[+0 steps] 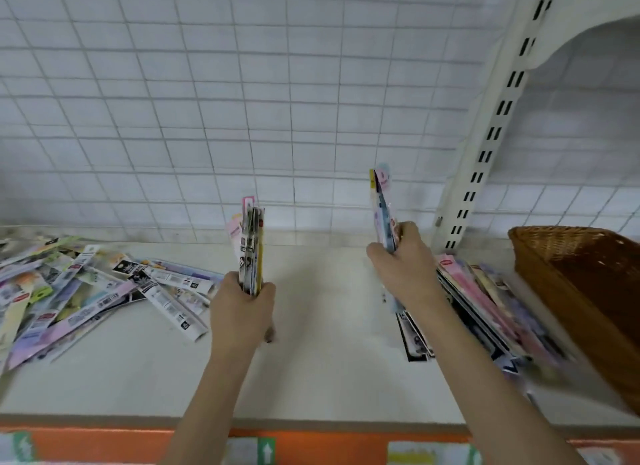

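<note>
The left hand (242,308) has its fingers wrapped round an upright bundle of packets (252,250) above the shelf (329,360); the right hand (405,267) clutches a second bundle (382,205). Both edge-on, prints unreadable; fingertips hidden.

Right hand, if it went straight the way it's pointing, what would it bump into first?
Probably the white wire grid behind the shelf. The right hand grips a bundle of packets aimed at it, and nothing shows in between, so the packet tips would likely touch first; depth is hard to judge.
</note>
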The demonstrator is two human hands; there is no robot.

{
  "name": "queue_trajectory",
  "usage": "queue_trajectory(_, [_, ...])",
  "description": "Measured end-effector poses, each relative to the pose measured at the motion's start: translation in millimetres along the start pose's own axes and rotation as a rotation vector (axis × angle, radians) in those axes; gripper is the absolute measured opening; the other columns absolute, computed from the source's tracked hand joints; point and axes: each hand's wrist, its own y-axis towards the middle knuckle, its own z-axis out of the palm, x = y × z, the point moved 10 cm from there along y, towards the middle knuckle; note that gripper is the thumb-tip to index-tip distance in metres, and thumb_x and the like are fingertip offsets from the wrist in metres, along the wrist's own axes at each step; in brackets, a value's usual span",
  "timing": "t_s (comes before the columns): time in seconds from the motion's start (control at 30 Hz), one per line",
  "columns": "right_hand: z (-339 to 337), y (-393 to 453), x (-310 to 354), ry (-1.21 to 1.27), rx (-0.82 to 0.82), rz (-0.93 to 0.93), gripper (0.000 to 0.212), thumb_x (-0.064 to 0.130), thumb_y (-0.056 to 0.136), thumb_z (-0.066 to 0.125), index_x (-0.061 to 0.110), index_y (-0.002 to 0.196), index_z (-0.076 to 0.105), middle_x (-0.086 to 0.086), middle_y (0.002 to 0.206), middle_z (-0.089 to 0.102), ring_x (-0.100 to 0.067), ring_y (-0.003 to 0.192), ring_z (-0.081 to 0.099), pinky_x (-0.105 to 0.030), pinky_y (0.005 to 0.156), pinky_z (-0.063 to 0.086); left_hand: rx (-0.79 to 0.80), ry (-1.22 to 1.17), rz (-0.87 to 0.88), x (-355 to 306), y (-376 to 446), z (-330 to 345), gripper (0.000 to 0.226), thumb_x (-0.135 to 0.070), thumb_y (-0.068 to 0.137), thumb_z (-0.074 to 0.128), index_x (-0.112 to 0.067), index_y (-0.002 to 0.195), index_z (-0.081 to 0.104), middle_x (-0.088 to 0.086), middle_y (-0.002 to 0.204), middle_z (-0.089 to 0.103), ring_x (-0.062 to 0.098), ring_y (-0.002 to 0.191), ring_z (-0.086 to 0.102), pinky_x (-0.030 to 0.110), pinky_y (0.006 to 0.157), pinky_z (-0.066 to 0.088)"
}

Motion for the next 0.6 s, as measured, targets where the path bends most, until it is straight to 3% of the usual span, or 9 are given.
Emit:
queue_trajectory(0.07, [-23, 8, -6, -0.057, 0.026, 0.027, 0.021, 0.019, 0.087, 0.055, 0.011, 0.098, 0.039, 0.002, 0.072, 0.047, -0.012, 0.058, 0.045, -0.026, 0.048, 0.032, 0.088, 0.037, -0.01, -5, -6, 15, 0.017, -0.014, 0.082, 0.053, -0.007, 0.067, 0.047, 0.002, 0.029, 0.049, 0.009, 0.024, 0.043, 0.018, 0.03, 0.034])
queue_trajectory(0.23, [-64, 12, -49, -0.26, 0.149, 0.187, 0.025, 0.023, 0.083, 0.056, 0.011, 0.103, 0.047, -0.005, 0.079, 0.052, -0.016, 0.064, 0.049, -0.026, 0.053, 0.037, 0.346, -0.015, -0.002, -40, -33, 77, 0.036, -0.01, 0.082, 0.052, -0.011, 0.047, 0.041, -0.002, 0.028, 0.046, 0.004, 0.027, 0.043, 0.013, 0.036, 0.033])
queue_trajectory(0.3, [-79, 9, -66, -0.272, 0.158, 0.22, 0.025, 0.024, 0.082, 0.059, 0.012, 0.103, 0.052, -0.007, 0.084, 0.058, -0.015, 0.066, 0.052, -0.025, 0.056, 0.039, 0.462, -0.096, -0.013, -56, -47, 107, 0.027, -0.012, 0.079, 0.054, -0.014, 0.055, 0.04, -0.001, 0.043, 0.052, 0.009, 0.04, 0.053, 0.015, 0.049, 0.039])
queue_trajectory(0.37, [-94, 6, -79, -0.27, 0.163, 0.243, 0.024, 0.027, 0.083, 0.061, 0.016, 0.103, 0.053, -0.002, 0.084, 0.06, -0.013, 0.069, 0.054, -0.024, 0.054, 0.039, 0.558, -0.161, -0.024, -71, -60, 133, 0.019, -0.015, 0.073, 0.056, -0.017, 0.063, 0.041, 0.009, 0.06, 0.052, 0.019, 0.059, 0.058, 0.028, 0.061, 0.043])
queue_trajectory(0.5, [-110, -2, -96, -0.365, 0.218, 0.292, 0.034, 0.038, 0.085, 0.063, 0.013, 0.101, 0.046, 0.0, 0.084, 0.055, -0.013, 0.068, 0.052, -0.024, 0.052, 0.038, 0.641, -0.187, -0.022, -91, -75, 158, 0.02, -0.008, 0.079, 0.054, -0.013, 0.066, 0.04, 0.0, 0.055, 0.036, 0.012, 0.046, 0.039, 0.019, 0.049, 0.032])
queue_trajectory(0.6, [-110, -4, -102, -0.398, 0.254, 0.285, 0.029, 0.038, 0.085, 0.064, 0.016, 0.096, 0.048, 0.002, 0.079, 0.055, -0.01, 0.063, 0.051, -0.021, 0.046, 0.035, 0.617, -0.189, -0.038, -93, -74, 158, 0.019, -0.007, 0.08, 0.055, -0.012, 0.065, 0.044, -0.002, 0.053, 0.038, 0.007, 0.04, 0.041, 0.015, 0.044, 0.033])
